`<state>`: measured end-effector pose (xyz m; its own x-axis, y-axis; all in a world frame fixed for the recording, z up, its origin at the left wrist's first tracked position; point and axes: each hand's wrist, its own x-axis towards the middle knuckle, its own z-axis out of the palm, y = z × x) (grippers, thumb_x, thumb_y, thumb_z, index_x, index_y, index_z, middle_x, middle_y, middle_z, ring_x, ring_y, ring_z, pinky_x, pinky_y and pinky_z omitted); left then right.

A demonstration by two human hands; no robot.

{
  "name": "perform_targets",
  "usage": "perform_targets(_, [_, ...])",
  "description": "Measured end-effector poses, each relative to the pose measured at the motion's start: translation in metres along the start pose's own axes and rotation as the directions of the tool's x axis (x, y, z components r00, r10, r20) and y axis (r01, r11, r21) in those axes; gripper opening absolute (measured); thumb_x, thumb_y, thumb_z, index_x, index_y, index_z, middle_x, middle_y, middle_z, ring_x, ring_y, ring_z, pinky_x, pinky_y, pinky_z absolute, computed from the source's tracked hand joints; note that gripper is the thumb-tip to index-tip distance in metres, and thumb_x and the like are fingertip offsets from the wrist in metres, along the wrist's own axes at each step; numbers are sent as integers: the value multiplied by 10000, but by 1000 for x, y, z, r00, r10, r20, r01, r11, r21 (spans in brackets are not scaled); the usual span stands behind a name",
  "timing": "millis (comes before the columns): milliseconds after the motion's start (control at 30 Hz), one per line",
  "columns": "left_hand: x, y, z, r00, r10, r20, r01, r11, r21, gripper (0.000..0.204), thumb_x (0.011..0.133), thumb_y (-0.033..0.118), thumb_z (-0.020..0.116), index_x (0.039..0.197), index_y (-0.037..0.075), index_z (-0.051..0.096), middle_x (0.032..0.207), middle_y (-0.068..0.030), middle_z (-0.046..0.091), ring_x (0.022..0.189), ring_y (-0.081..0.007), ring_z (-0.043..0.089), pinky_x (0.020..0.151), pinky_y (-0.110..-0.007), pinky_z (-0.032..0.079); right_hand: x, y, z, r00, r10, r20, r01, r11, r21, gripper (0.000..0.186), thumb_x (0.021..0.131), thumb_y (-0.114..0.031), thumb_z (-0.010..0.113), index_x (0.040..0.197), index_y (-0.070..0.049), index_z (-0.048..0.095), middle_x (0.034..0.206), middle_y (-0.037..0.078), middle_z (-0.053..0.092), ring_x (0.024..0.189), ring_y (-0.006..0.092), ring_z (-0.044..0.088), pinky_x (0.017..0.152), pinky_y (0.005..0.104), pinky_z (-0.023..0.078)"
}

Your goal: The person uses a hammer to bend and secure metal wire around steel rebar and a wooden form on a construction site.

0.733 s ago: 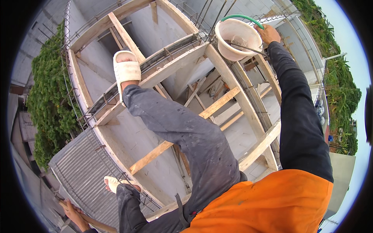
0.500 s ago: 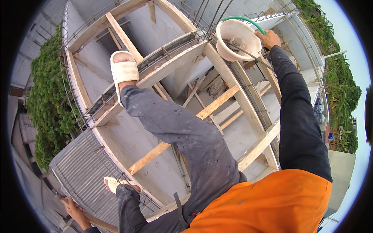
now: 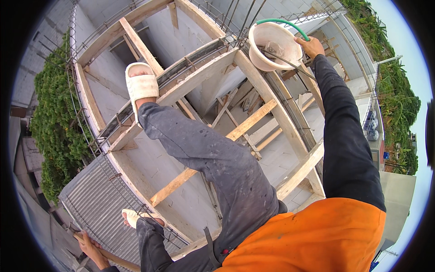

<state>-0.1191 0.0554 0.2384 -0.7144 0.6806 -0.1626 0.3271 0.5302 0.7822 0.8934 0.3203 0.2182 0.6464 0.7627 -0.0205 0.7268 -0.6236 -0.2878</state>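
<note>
Right hand [image 3: 311, 46] grips pale bucket [image 3: 273, 45] rim — left hand [image 3: 89, 245] well apart.

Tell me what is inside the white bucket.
The white bucket holds a grey wet mass and a thin dark rod; the right hand grips its rim. Its bottom is covered.

right hand [image 3: 311, 46]: arm stretched far forward, fingers curled in a grip
left hand [image 3: 89, 243]: low at left, fingers closed
</note>
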Motion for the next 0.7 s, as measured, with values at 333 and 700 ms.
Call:
perform_targets(333, [-1,-2,0,1000,4,9,-4,1000,14,298,989,386,690,985,125,545,642,61,390,443,-45,396,377,-228,332,33,39,26,990,9,-139,17,982,190,859,787,-666,737,1203,85,703,1192,272,713,1143,357,688,991,424,501])
perform_targets(700, [-13,-2,3,1000,-17,25,24,946,-323,256,1029,348,611,1062,100,554,646,34,425,489,-70,449,419,-229,384,18,6,-38,973,209,-93,-63,635,770,755,814,-560,819,1234,49,669,915,85,660,615,97,459,493,253,363])
